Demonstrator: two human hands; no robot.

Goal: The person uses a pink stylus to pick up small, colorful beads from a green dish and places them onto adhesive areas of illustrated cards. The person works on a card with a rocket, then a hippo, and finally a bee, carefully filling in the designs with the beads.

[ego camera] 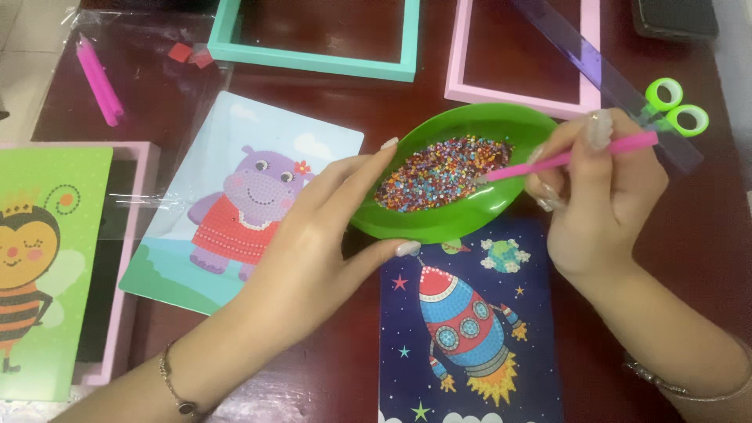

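1. A green oval tray (pixel 439 223), filled with a heap of small mixed-colour beads (pixel 442 172), is steadied by the left hand (pixel 313 243); its fingers (pixel 407 249) are spread wide, with the thumb against the near rim and the index finger along the far side, so the tray is cradled rather than clamped.
2. A pink pen-like tool (pixel 572 157) is pinched by the right hand (pixel 603 196), its fingers closed around the shaft, and its tip is dipped into the beads at the right part of the heap.
3. The tray rests on the dark wooden counter (pixel 313 376), partly over the top edge of a dark blue rocket picture (pixel 470 329) lying just below it.
4. On the rocket picture, the rocket body and flame appear already covered with beads; whether the stars and planets are covered cannot be told.
5. A hippo picture (pixel 235 196) lies to the left of the tray, its red dress seemingly beaded, and a bee picture (pixel 39 258) sits at the far left in a pink frame (pixel 125 313).
6. Further back lie a teal frame (pixel 313 59), another pink frame (pixel 462 55), a purple ruler (pixel 580 55), green-handled scissors (pixel 677 106) and a second pink tool (pixel 98 82).
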